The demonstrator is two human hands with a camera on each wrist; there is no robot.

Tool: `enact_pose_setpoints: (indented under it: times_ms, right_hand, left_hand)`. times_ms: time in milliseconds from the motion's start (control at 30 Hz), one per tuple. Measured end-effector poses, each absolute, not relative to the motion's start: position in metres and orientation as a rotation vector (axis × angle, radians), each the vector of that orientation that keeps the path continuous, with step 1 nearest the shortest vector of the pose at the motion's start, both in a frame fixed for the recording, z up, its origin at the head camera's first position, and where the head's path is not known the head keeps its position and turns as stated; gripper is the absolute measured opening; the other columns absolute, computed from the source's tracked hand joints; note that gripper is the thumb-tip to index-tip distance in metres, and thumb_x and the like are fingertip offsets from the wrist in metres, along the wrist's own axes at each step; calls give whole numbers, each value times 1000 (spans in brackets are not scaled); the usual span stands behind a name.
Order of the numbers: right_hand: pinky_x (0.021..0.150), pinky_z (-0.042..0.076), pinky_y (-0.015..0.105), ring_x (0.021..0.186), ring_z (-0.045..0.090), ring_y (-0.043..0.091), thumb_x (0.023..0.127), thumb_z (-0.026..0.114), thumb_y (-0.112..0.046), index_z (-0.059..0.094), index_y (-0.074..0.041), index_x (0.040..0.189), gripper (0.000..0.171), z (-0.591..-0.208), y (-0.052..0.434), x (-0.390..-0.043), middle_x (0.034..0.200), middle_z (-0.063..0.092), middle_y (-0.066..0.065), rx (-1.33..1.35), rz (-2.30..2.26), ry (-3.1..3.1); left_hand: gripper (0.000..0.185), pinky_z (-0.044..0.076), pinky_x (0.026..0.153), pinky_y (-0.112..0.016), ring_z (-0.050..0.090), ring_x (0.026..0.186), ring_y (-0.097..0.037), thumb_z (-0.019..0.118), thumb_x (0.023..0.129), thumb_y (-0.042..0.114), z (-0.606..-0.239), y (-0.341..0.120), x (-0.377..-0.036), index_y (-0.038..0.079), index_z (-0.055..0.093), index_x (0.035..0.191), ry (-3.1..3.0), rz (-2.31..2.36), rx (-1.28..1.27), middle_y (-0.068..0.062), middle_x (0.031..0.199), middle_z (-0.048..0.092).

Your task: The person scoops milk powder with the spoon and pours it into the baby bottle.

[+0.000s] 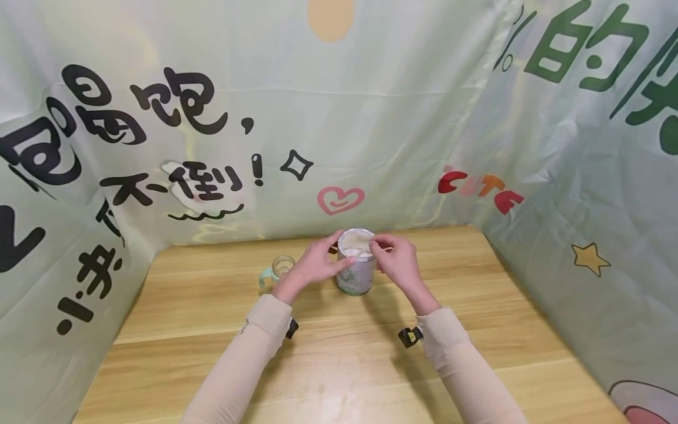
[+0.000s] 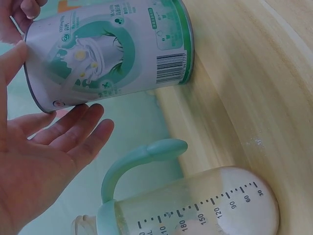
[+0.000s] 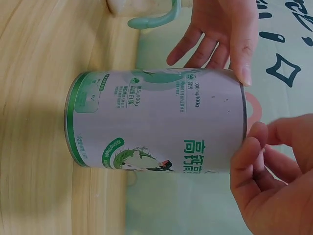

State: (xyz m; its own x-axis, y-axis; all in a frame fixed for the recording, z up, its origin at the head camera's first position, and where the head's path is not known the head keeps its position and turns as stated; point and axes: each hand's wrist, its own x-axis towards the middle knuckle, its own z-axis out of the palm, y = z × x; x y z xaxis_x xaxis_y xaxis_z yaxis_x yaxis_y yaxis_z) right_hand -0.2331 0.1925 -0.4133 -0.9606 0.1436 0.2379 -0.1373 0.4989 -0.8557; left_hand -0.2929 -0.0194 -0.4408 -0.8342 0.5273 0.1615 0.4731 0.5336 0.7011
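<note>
A white and green milk powder can (image 1: 356,277) stands upright on the table with its top off and pale powder inside. My left hand (image 1: 319,259) holds it at the upper side, thumb on the near rim and fingers around the far side. At the right of the rim my right hand (image 1: 394,259) pinches a thin pale piece like a scoop handle, mostly hidden by the fingers and the can wall. Left of the can, beside my left wrist, is a clear baby bottle (image 2: 195,203) with a mint green handle (image 2: 139,159) and white contents at its bottom.
The wooden table (image 1: 339,359) runs up to printed cloth walls (image 1: 402,118) at the back and sides. The can and bottle stand near its back edge. A little white powder (image 2: 257,142) lies on the wood near the bottle.
</note>
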Motion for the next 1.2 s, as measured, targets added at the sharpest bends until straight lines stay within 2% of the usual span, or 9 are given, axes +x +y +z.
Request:
enact_pose_setpoints:
  times_ms: [133, 367, 600, 900, 1200]
  right_hand:
    - [51, 51, 24, 53, 58, 9, 100, 68, -20, 79, -1, 112, 25, -413, 191, -233, 95, 75, 15, 33, 1389, -2550]
    - [49, 44, 25, 51, 54, 12, 104, 65, -20, 77, 2, 117, 27, -410, 190, -232, 83, 70, 19, 95, 1410, -2608]
    - [48, 44, 24, 51, 54, 12, 108, 59, -18, 72, 3, 115, 26, -412, 188, -233, 87, 65, 14, 110, 1438, -2585]
    - [49, 48, 26, 55, 57, 18, 110, 55, -22, 66, 0, 117, 26, -413, 187, -233, 91, 70, 16, 39, 1556, -2484]
    - [51, 45, 25, 55, 53, 13, 110, 57, -26, 73, -7, 115, 26, -412, 186, -231, 92, 69, 16, 148, 1580, -2505]
  left_hand:
    - [85, 55, 109, -47, 66, 127, -31, 74, 97, 47, -441, -20, -293, 10, 36, 164, 2687, 1194, 877, -15, 145, 64]
    - [87, 54, 110, -47, 66, 128, -31, 74, 97, 48, -440, -20, -292, 8, 35, 165, 2680, 1198, 864, -16, 148, 62]
    - [89, 54, 111, -47, 65, 129, -31, 73, 97, 49, -441, -20, -293, 8, 34, 165, 2690, 1181, 867, -17, 147, 63]
    - [86, 53, 110, -49, 65, 128, -32, 74, 98, 45, -440, -19, -292, 6, 35, 164, 2689, 1187, 866, -18, 143, 65]
    - [88, 54, 110, -47, 65, 129, -31, 73, 98, 47, -440, -19, -292, 6, 34, 165, 2687, 1182, 863, -17, 144, 64]
